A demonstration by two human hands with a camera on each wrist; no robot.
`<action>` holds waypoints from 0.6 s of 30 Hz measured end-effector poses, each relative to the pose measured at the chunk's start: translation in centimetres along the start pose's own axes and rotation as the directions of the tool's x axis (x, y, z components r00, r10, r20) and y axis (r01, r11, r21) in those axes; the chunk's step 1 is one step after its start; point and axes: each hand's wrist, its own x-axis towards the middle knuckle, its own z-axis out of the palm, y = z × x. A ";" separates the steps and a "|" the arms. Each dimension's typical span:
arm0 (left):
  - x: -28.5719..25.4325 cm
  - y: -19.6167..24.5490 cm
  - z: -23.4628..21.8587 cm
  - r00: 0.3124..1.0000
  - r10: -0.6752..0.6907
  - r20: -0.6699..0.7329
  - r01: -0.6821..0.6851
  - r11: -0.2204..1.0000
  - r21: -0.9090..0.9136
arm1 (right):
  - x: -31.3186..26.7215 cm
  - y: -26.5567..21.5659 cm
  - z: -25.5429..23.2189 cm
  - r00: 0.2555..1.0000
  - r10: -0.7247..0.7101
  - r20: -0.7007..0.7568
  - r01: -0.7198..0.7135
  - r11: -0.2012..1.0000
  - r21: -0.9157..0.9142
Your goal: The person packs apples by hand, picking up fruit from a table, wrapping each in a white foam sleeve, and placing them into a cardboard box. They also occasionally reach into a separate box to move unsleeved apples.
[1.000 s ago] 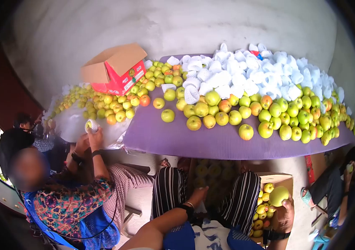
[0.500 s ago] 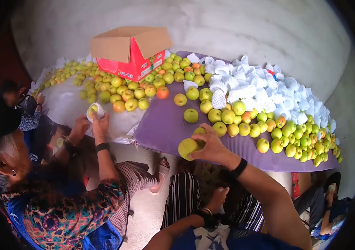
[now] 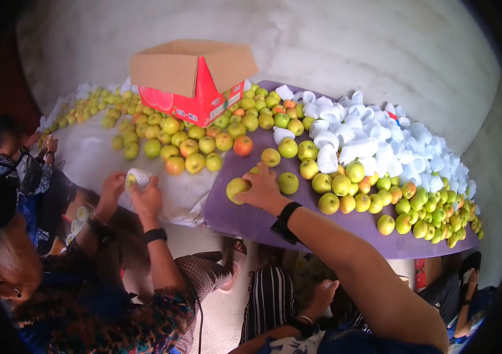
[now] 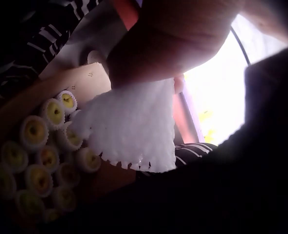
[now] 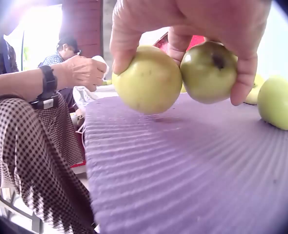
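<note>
Two apples are gripped by my right hand (image 3: 264, 192) at the left part of the purple mat (image 3: 245, 227). In the right wrist view a yellow-green apple (image 5: 148, 80) and a darker green apple (image 5: 210, 73) touch side by side under the fingers of the right hand (image 5: 192, 22), low over the mat. My left hand (image 3: 323, 298) is down by my lap. The left wrist view has that hand (image 4: 168, 44) pinching a white foam net (image 4: 134, 126), which hangs with its scalloped edge down.
Many loose apples (image 3: 341, 185) and a heap of foam nets (image 3: 380, 138) cover the mat's back and right. A red carton (image 3: 195, 88) stands behind. Net-wrapped apples (image 4: 38, 180) sit in a box below left. A person beside me holds a netted apple (image 3: 137, 179).
My right hand has come up from the box at lower right with an apple, crossed leftward, and lowered two apples to the mat. The view has turned left.
</note>
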 end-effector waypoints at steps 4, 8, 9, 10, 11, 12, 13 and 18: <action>-0.1 -0.6 0.4 0.994 0.104 0.031 -0.106 0.990 0.092 | 1.8 -0.6 0.6 0.994 0.105 -0.025 -0.103 0.992 0.075; 0.4 -0.5 -0.1 0.998 0.063 -0.007 -0.062 0.997 0.042 | 3.0 0.0 2.1 0.998 -0.013 -0.064 0.016 0.999 0.043; 0.5 0.0 -0.7 0.998 0.054 -0.024 -0.053 0.998 0.032 | 3.2 0.0 2.4 0.997 -0.011 -0.081 0.014 0.999 0.035; 0.4 0.2 -1.0 0.998 0.048 -0.034 -0.047 0.998 0.028 | 3.4 0.0 2.7 0.995 -0.008 -0.097 0.011 1.000 0.029; 0.4 0.3 -1.2 0.998 0.043 -0.042 -0.042 0.999 0.023 | 3.7 0.2 3.0 0.995 -0.006 -0.096 0.009 0.999 0.033; 0.4 0.5 -1.3 0.998 0.035 -0.046 -0.034 0.999 0.021 | 4.0 0.4 3.1 0.982 -0.036 -0.185 0.042 0.999 0.028; 0.3 0.4 -1.3 0.999 0.027 -0.047 -0.027 1.000 0.015 | 4.1 0.7 3.3 0.961 -0.065 -0.269 0.072 0.997 0.018; 0.3 -0.7 0.1 1.000 -0.006 -0.024 0.006 1.000 -0.005 | 2.0 1.0 1.0 0.926 -0.146 -0.349 0.182 0.981 0.071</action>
